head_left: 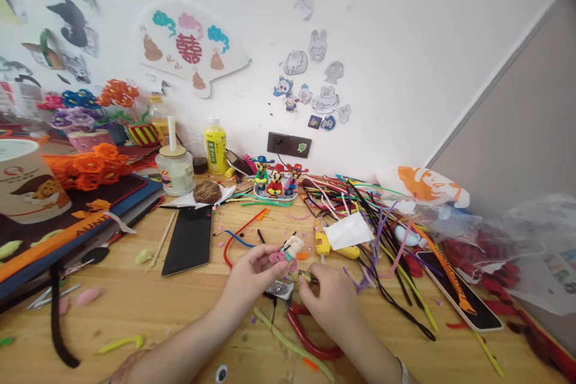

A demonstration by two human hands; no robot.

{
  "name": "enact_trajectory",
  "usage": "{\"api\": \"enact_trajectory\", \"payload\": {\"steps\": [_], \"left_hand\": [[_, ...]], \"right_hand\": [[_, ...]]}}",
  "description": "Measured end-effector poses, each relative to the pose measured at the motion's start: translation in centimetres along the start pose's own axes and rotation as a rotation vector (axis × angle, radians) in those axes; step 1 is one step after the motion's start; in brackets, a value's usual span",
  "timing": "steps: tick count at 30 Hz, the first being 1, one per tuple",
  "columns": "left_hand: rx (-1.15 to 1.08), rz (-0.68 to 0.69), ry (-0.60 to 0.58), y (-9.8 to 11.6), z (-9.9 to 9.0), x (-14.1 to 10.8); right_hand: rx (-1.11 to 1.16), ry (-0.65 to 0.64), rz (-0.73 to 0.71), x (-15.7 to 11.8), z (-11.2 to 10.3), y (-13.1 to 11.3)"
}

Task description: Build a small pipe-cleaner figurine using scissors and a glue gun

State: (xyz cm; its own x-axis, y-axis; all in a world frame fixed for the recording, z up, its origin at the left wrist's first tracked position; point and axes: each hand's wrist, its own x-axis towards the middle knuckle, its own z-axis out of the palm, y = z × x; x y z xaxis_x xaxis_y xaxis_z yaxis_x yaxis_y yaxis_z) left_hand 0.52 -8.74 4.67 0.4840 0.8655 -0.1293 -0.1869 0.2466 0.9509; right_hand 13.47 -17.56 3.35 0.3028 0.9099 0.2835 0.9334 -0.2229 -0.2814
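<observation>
My left hand point(256, 273) pinches a small fuzzy pipe-cleaner figure point(292, 246) in cream, pink and teal, held up over the table. Close to its right, my right hand point(330, 294) has its fingers closed around something small, dark and yellowish that I cannot make out. Below the right hand lies a tool with red curved handles point(310, 336), its head mostly hidden. A small silvery packet point(279, 289) sits under the hands. Beyond them is a yellow glue gun point(321, 237), partly covered by a white paper piece point(348, 230).
Loose pipe cleaners point(382, 240) spread over the right side. Three finished-looking figures point(275, 179) stand on a dish by the wall. A black phone point(188, 240) lies left of centre, near a candle jar point(174, 169) and a yellow bottle point(216, 145). A paper cup point(31, 180) stands far left.
</observation>
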Motion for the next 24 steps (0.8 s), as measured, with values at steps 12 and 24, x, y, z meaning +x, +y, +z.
{"api": "enact_trajectory", "payload": {"steps": [12, 24], "left_hand": [[0.052, -0.046, -0.091, 0.1, 0.0, 0.0], [0.117, -0.034, -0.278, -1.2, -0.8, 0.6]], "right_hand": [[0.272, 0.146, 0.046, 0.3, -0.9, 0.6], [0.648, 0.116, -0.117, 0.6, -0.1, 1.5]]}}
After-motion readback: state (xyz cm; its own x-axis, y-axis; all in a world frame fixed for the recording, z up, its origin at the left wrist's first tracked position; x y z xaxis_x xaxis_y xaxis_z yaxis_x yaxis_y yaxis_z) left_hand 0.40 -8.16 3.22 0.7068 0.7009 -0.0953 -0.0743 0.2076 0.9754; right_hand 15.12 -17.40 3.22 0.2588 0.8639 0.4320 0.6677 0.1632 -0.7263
